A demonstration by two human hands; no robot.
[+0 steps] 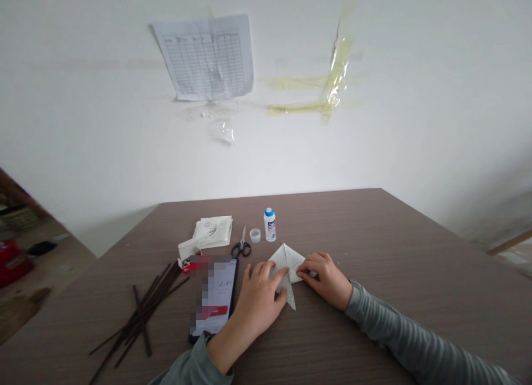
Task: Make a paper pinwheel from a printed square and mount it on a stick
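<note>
A folded sheet of printed paper (283,258) lies on the table between my hands, with a pointed top corner and a narrow tip hanging toward me. My left hand (262,292) rests on its left part, fingers spread and pressing down. At the right corner, my right hand (326,278) pinches the paper between thumb and fingertips. Just behind the paper stands a white glue bottle (270,226) with a blue cap. A small clear cup (255,235) and black-handled scissors (241,245) lie to its left.
Left of my left hand lies a phone (222,291) with its screen lit. Thin dark sticks (143,313) are piled at the left, near an opened small box (189,253) and a stack of pale papers (213,231). The table (353,224) meets a white wall with a taped sheet (208,58).
</note>
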